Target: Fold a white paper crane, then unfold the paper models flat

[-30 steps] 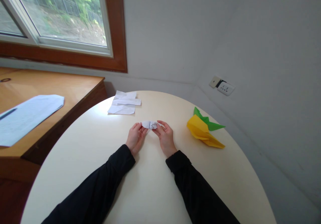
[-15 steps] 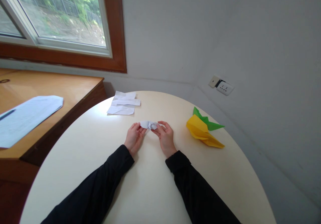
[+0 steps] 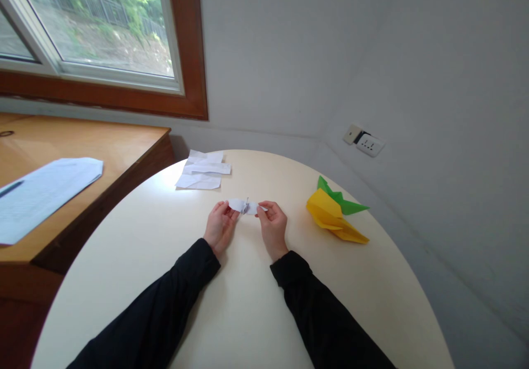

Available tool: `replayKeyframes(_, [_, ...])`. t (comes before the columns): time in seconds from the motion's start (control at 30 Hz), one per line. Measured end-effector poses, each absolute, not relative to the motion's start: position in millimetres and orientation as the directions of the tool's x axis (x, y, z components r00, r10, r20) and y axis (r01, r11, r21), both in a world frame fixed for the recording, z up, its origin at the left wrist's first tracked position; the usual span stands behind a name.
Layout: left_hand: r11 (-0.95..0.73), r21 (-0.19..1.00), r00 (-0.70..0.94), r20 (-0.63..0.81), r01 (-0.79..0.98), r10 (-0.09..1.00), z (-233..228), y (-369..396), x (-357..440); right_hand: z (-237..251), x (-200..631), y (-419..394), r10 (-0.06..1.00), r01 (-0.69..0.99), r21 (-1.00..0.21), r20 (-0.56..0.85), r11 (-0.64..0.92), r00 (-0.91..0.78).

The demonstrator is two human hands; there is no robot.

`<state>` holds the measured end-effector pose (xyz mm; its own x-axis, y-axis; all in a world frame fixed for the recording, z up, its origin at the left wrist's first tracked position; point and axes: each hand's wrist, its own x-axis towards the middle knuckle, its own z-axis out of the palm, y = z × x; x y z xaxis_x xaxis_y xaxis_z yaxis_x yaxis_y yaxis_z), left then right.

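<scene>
Between my hands, over the middle of the round table (image 3: 243,303), is a small folded white paper (image 3: 236,205), pinched or creased at its centre with a flat wing to each side. My left hand (image 3: 220,227) grips its left end between thumb and fingers. At the other end, the thumb and fingertips of my right hand (image 3: 273,227) pinch the right wing. Fine folds at the centre are too small to make out.
Several white paper pieces (image 3: 202,179) lie at the table's back left. Yellow folded paper (image 3: 326,209) and green folded paper (image 3: 351,207) sit at the right. A wooden desk (image 3: 124,137) with papers (image 3: 61,184) and a pen (image 3: 11,188) stands left.
My right hand's fingers have shifted slightly outward along the paper, leaving more of its right wing showing. The centre fold now stands up more. My left hand has barely moved.
</scene>
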<state>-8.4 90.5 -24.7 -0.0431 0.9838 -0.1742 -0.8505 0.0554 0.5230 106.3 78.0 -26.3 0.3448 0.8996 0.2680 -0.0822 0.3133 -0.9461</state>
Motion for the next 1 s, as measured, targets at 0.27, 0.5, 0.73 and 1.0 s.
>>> replayKeyframes(0.27, [0.105,0.571,-0.020,-0.209,-0.814,0.978,-28.9,93.5,-9.7,-31.0,106.0,75.2,0.898,0.007,-0.941,0.325,0.338,0.295])
replayKeyframes(0.5, [0.104,0.571,-0.036,-0.228,-0.814,0.973,-23.7,91.2,-10.3,-30.5,119.0,70.1,0.884,0.098,-0.932,0.362,0.349,0.296])
replayKeyframes(0.73, [0.139,0.513,-0.026,-0.302,-0.847,0.953,-17.1,90.0,-11.9,-31.5,148.4,47.9,0.858,0.229,-0.917,0.390,0.328,0.333])
replayKeyframes(1.0, [0.144,0.504,-0.018,-0.303,-0.852,0.953,-16.6,90.1,-13.4,-35.8,204.9,11.9,0.621,0.266,-0.936,0.352,0.231,0.700])
